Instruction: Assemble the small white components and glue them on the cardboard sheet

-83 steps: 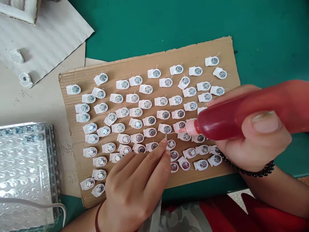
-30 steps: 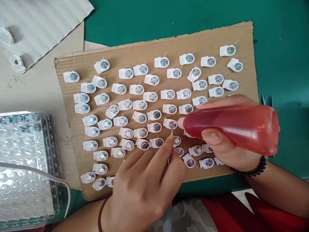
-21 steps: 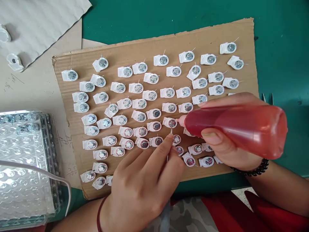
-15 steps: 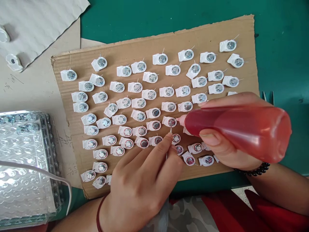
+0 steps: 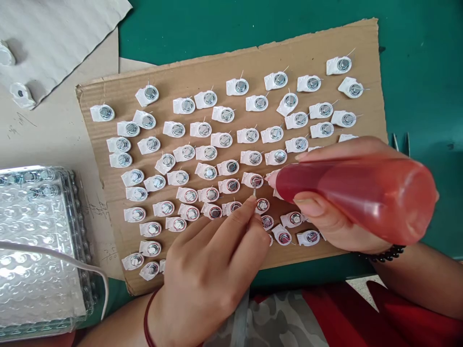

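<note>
My right hand (image 5: 325,219) is wrapped round a red squeeze bottle (image 5: 361,197), tipped on its side. Its narrow nozzle points left, close beside a small round metal part on a white tab (image 5: 252,180) that has red liquid on its ring. My left hand (image 5: 217,262) pinches a thin pale stick (image 5: 254,192), whose tip meets the lower edge of that same part. Most of the stick is hidden by the fingers. Many like parts lie in loose rows on a cardboard sheet (image 5: 202,72), several near my hands with red round their rings.
At the left stands a stack of clear plastic trays (image 5: 43,260), with a white cable (image 5: 72,260) across it. White paper (image 5: 65,38) with two white pieces lies at upper left. Tweezer-like metal tips (image 5: 401,143) show on the green table (image 5: 427,72) beyond the bottle.
The view has shifted slightly. Both hands stay at the same part, with the bottle nozzle beside it and the stick at its lower edge.
</note>
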Tool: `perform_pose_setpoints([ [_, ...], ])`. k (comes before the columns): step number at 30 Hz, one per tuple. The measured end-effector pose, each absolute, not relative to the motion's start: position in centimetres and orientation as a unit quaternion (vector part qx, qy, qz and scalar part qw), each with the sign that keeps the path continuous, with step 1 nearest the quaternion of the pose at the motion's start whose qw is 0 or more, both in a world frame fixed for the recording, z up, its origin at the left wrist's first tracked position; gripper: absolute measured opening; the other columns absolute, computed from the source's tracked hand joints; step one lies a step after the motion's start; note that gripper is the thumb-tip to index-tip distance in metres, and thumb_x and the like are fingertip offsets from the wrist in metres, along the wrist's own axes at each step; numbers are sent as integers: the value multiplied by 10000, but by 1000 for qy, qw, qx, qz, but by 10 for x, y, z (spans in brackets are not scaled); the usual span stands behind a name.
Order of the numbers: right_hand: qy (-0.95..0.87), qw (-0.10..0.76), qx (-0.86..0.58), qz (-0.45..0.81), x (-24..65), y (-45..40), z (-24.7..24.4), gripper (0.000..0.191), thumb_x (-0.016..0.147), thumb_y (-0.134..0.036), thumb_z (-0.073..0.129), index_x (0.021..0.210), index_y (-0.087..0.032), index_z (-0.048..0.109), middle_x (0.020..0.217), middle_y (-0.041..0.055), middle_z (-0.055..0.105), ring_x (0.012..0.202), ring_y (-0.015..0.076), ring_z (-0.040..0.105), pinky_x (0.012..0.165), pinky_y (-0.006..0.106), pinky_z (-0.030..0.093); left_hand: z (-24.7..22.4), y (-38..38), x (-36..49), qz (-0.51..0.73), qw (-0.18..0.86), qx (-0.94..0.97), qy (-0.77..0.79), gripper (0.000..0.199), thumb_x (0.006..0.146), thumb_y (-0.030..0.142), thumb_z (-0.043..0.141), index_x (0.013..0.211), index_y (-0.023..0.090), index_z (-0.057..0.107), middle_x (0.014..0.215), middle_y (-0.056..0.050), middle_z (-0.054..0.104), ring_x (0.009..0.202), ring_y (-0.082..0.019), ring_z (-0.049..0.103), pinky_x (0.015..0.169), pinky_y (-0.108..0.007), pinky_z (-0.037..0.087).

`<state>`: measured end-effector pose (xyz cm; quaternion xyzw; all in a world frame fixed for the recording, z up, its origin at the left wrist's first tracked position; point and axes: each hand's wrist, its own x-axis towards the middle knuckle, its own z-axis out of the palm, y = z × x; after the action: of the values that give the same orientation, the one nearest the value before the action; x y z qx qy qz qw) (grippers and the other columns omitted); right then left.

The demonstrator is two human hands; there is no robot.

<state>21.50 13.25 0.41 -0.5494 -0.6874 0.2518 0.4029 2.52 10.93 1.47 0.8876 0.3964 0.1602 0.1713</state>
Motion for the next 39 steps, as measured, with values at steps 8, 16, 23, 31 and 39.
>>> perform_pose_setpoints([
  [8, -616, 453, -546, 343, 215, 135, -1, 249, 766, -359, 627, 598, -209, 522, 613, -38, 571, 592, 106, 582, 500, 241, 490, 16, 118, 16, 170, 312, 816, 456, 115, 838, 100, 544, 895, 190, 585, 1029, -5, 668, 853, -136, 645, 660, -233, 522],
  [16, -661, 456, -523, 286, 211, 128, -5, 258, 785, -438, 590, 657, -215, 572, 675, -19, 598, 668, 118, 595, 651, 262, 534, 1, 129, 12, 218, 377, 724, 535, 52, 806, 183, 613, 795, 229, 591, 872, 38, 682, 798, -140, 658, 622, -249, 558],
  [23, -665, 414, -557, 277, 205, 126, 2, 260, 738, -454, 615, 700, -196, 624, 722, 30, 608, 664, 134, 573, 674, 292, 529, -2, 132, 12, 225, 394, 705, 545, 49, 795, 206, 633, 779, 225, 591, 828, 41, 686, 720, -146, 663, 611, -284, 578],
  [31, -697, 392, -530, 282, 213, 128, -4, 190, 732, -397, 653, 754, -212, 621, 668, -9, 575, 607, 103, 555, 640, 255, 531, -1, 133, 13, 222, 382, 717, 539, 50, 806, 189, 617, 777, 217, 588, 813, 22, 674, 724, -144, 657, 598, -289, 572],
  [39, -691, 390, -539, 283, 212, 128, -2, 144, 733, -343, 642, 725, -202, 612, 733, -14, 633, 646, 106, 582, 645, 248, 524, 0, 134, 12, 209, 379, 721, 542, 53, 797, 179, 624, 790, 221, 593, 823, 31, 679, 700, -138, 645, 582, -293, 559],
])
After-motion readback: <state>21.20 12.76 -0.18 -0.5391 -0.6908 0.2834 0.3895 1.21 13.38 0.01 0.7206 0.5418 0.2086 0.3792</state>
